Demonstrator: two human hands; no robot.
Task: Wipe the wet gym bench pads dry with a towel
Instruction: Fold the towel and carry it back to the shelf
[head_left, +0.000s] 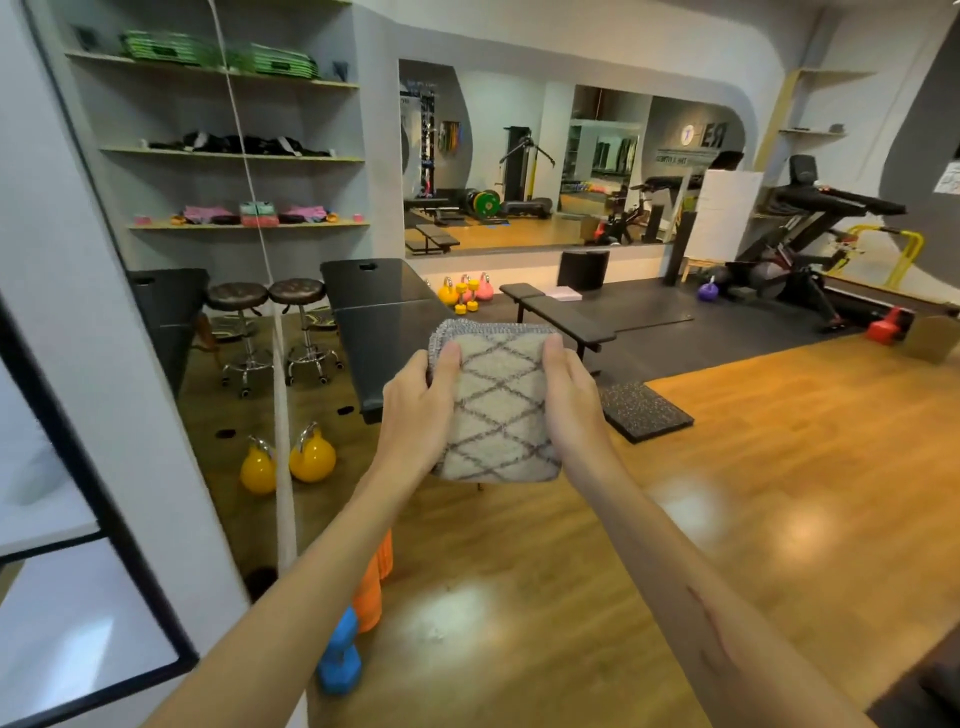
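I hold a folded cream towel (497, 410) with a grey diamond pattern out in front of me at chest height. My left hand (418, 410) grips its left edge and my right hand (569, 400) grips its right edge, thumbs on top. Beyond the towel stands a black flat gym bench (558, 312) on dark floor mats, a few steps away. A black padded massage table (371, 306) stands just behind and left of the towel. I cannot see wetness on the pads from here.
Two yellow kettlebells (291, 460) sit on the floor at left beside a hanging white rope (283, 415). Two stools (270, 332), a blue dumbbell (340, 660), an orange roller (371, 587), a speckled rubber tile (644, 410) and a treadmill (831, 244) surround the wooden floor (727, 493).
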